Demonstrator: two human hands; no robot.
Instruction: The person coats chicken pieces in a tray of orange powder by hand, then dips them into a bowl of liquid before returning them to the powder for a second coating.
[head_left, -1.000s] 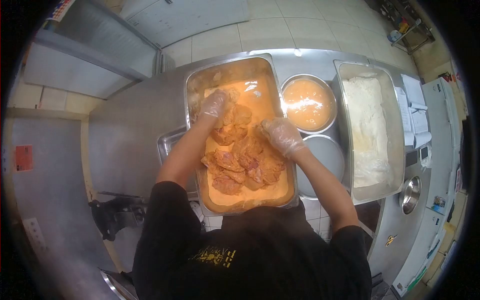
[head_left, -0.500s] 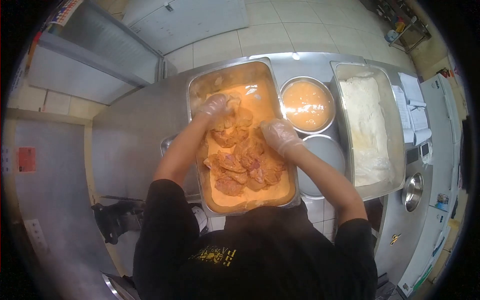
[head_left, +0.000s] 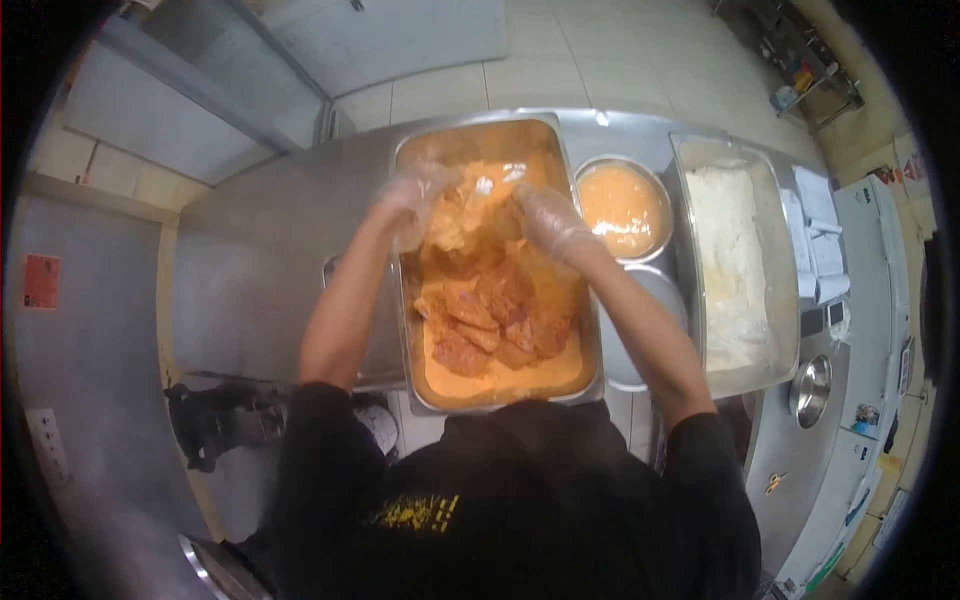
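Observation:
A deep steel pan (head_left: 405, 340) holds orange marinade (head_left: 455, 384) and a heap of coated raw chicken pieces (head_left: 490, 325). My left hand (head_left: 415, 196), in a clear plastic glove and blurred by motion, is over the pan's far left side, closed on a coated chicken piece (head_left: 462, 215). From the right, my right hand (head_left: 552, 220), gloved the same way, reaches over the pan with its fingers curled at the same meat. Its fingertips are partly hidden and smeared. The held meat hangs above the marinade, beyond the heap.
To the right stand a round bowl of orange liquid (head_left: 622, 210), a grey round container (head_left: 645, 325) and a long pan of white powder (head_left: 740, 270). Papers (head_left: 820, 235), a steel bowl (head_left: 811, 390) and yellow scissors (head_left: 774, 482) lie farther right. The steel table (head_left: 270, 250) extends left.
My left hand has shifted slightly left and my right hand has moved up toward the pan's far end. Chicken has been lifted from the heap between them. The view has shifted a little.

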